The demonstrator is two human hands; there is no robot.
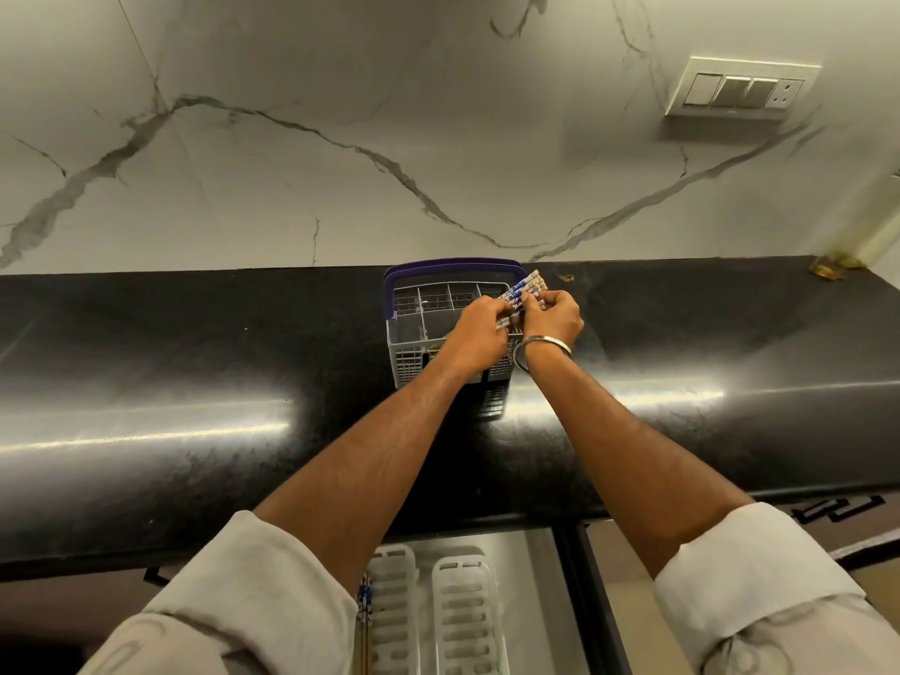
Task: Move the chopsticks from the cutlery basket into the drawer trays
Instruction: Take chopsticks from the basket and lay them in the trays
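Head view: a bundle of patterned chopsticks [523, 290] is pinched by the left hand [479, 333] and the right hand [553, 316], fingers curled round it, above the right end of a grey cutlery basket [414, 333] on a black countertop [195, 358]. White drawer trays [462, 611] are seen below.

The cutlery basket [428, 333] stands on the table [195, 382], near the wall [341, 138] behind it. Both hands meet over the basket's right side, the left hand [479, 331] just left of the right hand [555, 319], with the chopsticks [523, 289] between them. Below the table's front edge, two drawer trays [462, 611] lie side by side in the open drawer [540, 601].
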